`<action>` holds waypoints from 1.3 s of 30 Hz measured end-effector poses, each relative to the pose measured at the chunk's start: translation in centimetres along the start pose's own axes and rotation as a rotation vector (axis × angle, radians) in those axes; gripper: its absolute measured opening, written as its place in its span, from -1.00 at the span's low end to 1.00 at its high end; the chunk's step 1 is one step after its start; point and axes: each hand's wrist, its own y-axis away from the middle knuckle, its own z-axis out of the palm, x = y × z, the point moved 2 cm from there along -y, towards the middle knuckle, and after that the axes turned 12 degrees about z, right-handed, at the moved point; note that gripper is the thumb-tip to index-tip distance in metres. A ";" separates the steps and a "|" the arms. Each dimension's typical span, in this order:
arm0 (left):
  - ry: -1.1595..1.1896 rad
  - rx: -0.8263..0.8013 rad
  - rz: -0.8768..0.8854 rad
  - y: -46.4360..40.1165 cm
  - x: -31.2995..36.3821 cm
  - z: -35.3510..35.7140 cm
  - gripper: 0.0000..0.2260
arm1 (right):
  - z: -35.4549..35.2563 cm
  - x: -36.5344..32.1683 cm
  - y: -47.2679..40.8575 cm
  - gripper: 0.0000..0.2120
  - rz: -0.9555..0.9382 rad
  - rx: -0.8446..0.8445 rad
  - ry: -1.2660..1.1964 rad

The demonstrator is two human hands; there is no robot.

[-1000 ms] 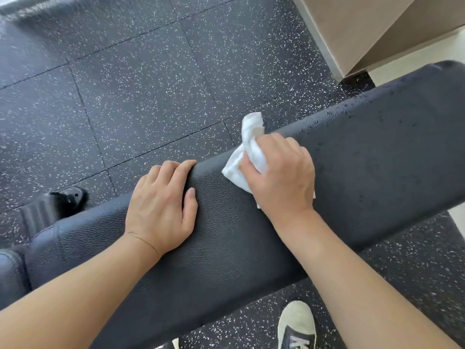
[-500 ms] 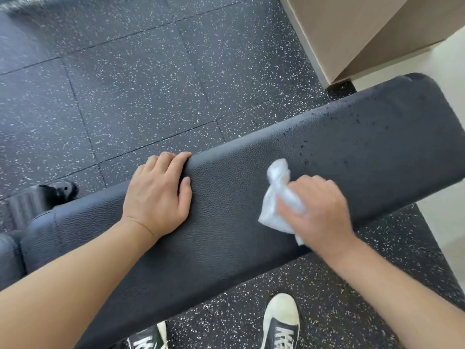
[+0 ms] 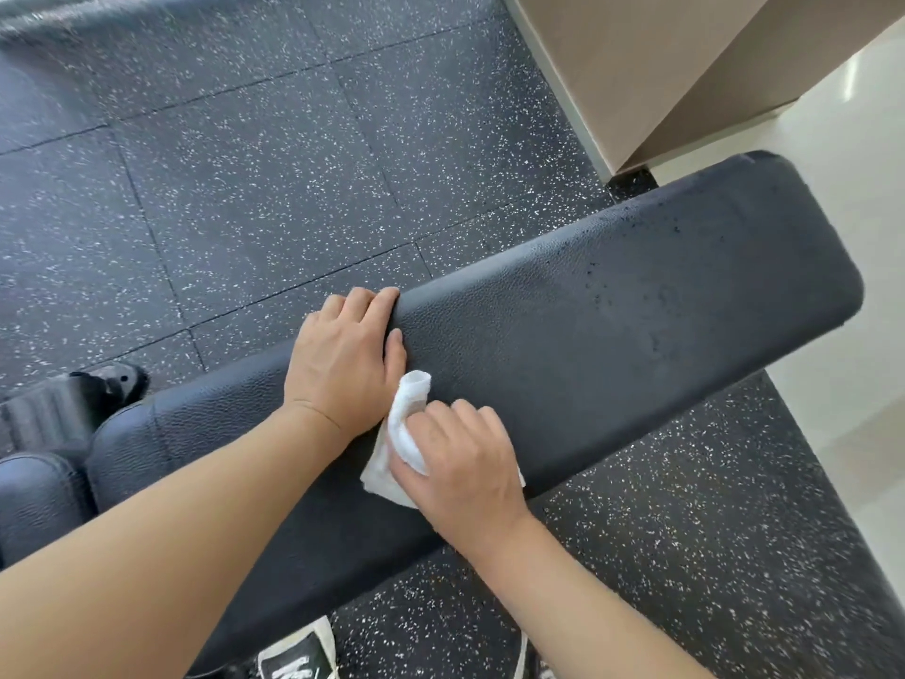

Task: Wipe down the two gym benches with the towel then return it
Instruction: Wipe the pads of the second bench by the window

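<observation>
Towel now nearer left hand

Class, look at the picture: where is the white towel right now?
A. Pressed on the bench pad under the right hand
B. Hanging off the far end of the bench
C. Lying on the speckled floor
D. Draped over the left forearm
A: the white towel is bunched under the right hand on the black bench pad, beside the left hand.

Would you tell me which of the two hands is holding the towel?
The right hand grips the white towel; the left hand lies flat on the bench.
</observation>
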 end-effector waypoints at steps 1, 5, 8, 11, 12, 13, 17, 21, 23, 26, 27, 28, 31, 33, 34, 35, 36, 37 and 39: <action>-0.014 -0.004 0.004 0.1 0.1 0.0 -0.48 | -0.8 1.6 -0.4 -0.73 -0.060 -0.014 0.025; -0.057 -0.003 0.033 0.2 0.2 0.1 -0.49 | -4.7 11.1 -4.2 -0.69 0.019 0.026 0.183; -0.066 -0.021 0.110 0.3 0.3 0.2 -0.47 | -6.7 16.1 -6.5 -0.66 0.397 0.072 0.138; -0.090 -0.050 0.184 0.4 0.7 0.0 -0.45 | -5.3 13.3 -6.2 -0.86 0.547 0.088 0.220; -0.099 -0.062 0.189 0.4 0.8 -0.1 -0.44 | -4.2 11.3 -5.8 -0.90 0.517 0.067 0.290; -0.103 -0.075 0.189 0.3 0.9 -0.3 -0.45 | -3.1 8.8 -5.3 -0.85 0.474 0.029 0.335; -0.098 -0.143 0.169 -0.2 1.7 -0.4 -0.39 | 0.0 1.2 -0.5 -0.82 0.115 -0.040 0.086; -0.074 -0.144 0.095 -0.6 3.3 -0.4 -0.37 | -0.5 1.4 0.6 -0.81 -0.021 -0.038 -0.051; -0.055 -0.089 0.058 -1.3 4.6 -0.2 -0.40 | -1.6 3.9 0.1 -0.78 -0.076 -0.033 -0.046; -0.013 0.001 -0.050 -4.0 7.5 1.0 -0.48 | -4.4 11.4 -0.7 -0.77 -0.047 0.044 -0.009; -0.007 0.029 -0.112 -5.1 8.7 1.5 -0.51 | -5.6 14.8 -1.2 -0.77 0.013 0.071 0.009; -0.009 0.048 -0.175 -6.1 9.8 2.0 -0.52 | -6.8 18.2 -1.8 -0.75 0.094 0.105 0.032; -0.064 0.089 -0.274 -7.6 12.4 3.9 -0.47 | -10.0 26.0 -3.1 -0.68 0.340 0.178 0.054; -0.100 0.147 -0.295 -7.6 12.7 4.5 -0.46 | -10.3 27.3 -3.1 -0.68 0.426 0.209 0.052; -0.101 0.171 -0.301 -7.7 12.6 4.7 -0.46 | -10.1 27.0 -3.0 -0.69 0.475 0.222 0.037; -0.097 0.181 -0.305 -7.7 12.7 4.8 -0.46 | -9.9 26.1 -2.8 -0.70 0.517 0.220 0.012; -0.098 0.184 -0.310 -7.6 12.7 4.8 -0.46 | -9.5 24.6 -2.6 -0.71 0.524 0.211 -0.013; -0.105 0.183 -0.314 -7.7 12.7 4.7 -0.46 | -8.9 22.7 -2.2 -0.73 0.486 0.194 -0.026; -0.108 0.179 -0.316 -7.7 12.8 4.6 -0.45 | -7.3 17.9 -0.9 -0.75 0.337 0.132 -0.059</action>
